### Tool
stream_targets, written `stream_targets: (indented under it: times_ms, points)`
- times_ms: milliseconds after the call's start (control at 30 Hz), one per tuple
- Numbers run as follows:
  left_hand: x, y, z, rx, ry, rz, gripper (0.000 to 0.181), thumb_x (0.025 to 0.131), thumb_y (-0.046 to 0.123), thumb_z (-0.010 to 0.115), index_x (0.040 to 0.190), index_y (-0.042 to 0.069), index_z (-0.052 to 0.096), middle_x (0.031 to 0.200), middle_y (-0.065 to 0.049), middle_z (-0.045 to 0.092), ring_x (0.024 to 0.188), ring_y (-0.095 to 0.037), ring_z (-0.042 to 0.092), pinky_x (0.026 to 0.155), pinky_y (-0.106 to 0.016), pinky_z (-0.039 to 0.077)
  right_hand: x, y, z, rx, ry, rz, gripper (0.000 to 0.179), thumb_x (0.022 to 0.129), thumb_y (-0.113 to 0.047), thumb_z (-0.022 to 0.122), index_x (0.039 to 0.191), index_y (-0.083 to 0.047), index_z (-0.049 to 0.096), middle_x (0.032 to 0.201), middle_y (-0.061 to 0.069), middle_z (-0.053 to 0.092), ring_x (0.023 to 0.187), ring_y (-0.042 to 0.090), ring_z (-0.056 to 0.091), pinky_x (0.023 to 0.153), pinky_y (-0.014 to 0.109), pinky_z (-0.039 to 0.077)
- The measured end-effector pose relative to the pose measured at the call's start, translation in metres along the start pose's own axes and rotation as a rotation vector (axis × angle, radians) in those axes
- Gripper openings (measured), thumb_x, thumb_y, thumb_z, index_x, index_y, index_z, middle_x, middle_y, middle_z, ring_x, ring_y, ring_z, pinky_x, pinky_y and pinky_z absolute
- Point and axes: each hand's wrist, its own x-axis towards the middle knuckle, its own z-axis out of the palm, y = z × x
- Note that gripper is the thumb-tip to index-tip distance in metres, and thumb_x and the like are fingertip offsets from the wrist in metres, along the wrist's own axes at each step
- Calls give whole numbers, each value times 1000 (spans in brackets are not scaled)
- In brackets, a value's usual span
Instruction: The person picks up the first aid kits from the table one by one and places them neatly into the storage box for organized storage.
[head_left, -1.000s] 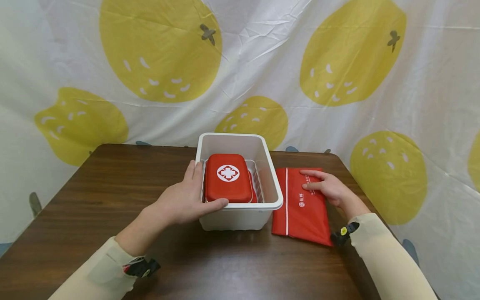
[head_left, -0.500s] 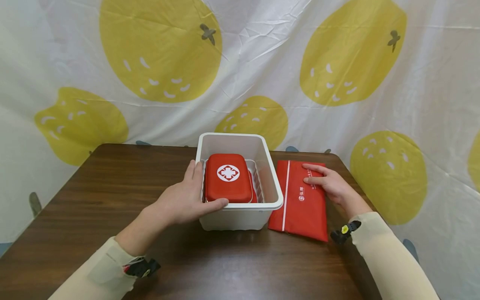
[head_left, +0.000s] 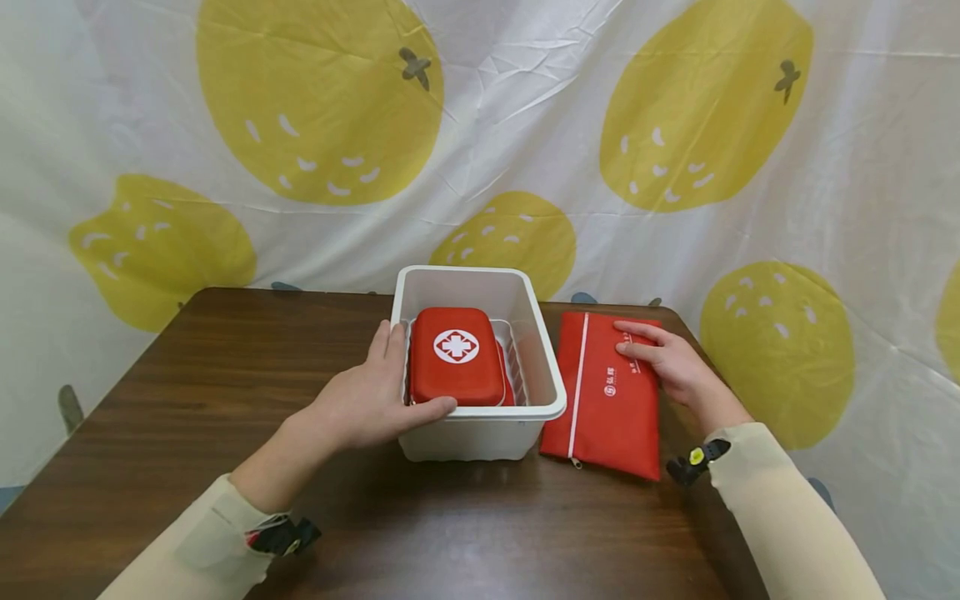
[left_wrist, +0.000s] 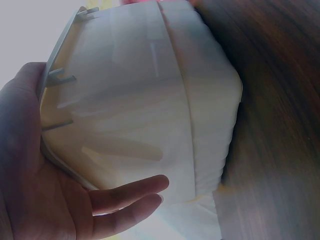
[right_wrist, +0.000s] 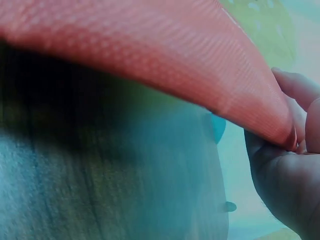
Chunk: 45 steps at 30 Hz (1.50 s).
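A white plastic bin (head_left: 472, 437) stands on the table. In it lies a red first-aid case (head_left: 457, 375) with a white cross emblem. My left hand (head_left: 363, 404) rests on the bin's front left corner. Its thumb lies over the front rim, and its straight fingers reach along the outer left wall, as the left wrist view shows too. My right hand (head_left: 686, 371) holds the far right part of a red zip pouch (head_left: 607, 425) between thumb and fingers. In the right wrist view the pouch's near edge (right_wrist: 175, 75) is raised off the table.
Inside the bin, a clear or white ribbed tray (head_left: 513, 358) shows beside the case, with more red material under it. The brown wooden table (head_left: 480, 525) ends at a white curtain (head_left: 517, 125) printed with lemons. Black straps sit on both wrists.
The right hand and the pouch have moved away from me, first a little left, then right; the pouch's zipper pull now shows. Left hand, bin and case have stayed put.
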Motion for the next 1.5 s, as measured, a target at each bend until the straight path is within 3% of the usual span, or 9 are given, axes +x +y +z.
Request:
stream_targets:
  times_ms: [400, 733, 1033, 1500]
  points:
    - [0, 0, 0, 1, -4, -1, 127, 92, 82, 61, 174, -2, 11, 182, -28, 11, 116, -47, 75, 98, -58, 61, -3, -12, -15, 103, 31, -12, 63, 106, -27, 75, 165, -26, 51, 112, -11, 74, 89, 13, 80, 80, 34, 67]
    - [-1, 0, 2, -1, 9, 6, 126, 92, 80, 63, 174, -2, 12, 181, -27, 12, 116, -48, 74, 98, -58, 61, -14, -28, -22, 114, 60, -21, 63, 105, -29, 77, 163, -27, 53, 112, -13, 73, 90, 11, 79, 80, 32, 67]
    - [-1, 0, 2, -6, 16, 5, 126, 92, 80, 63, 174, -1, 13, 181, -26, 12, 114, -48, 75, 98, -59, 60, -18, -44, -35, 191, 53, -75, 48, 105, -22, 76, 151, -30, 65, 109, -13, 78, 88, 11, 79, 78, 31, 67]
    - [0, 0, 1, -6, -4, -1, 127, 92, 81, 62, 174, -1, 12, 182, -27, 11, 118, -47, 73, 99, -58, 61, -25, -64, -43, 216, 80, -152, 33, 105, -18, 75, 135, -32, 78, 105, -12, 80, 82, 10, 78, 74, 28, 66]
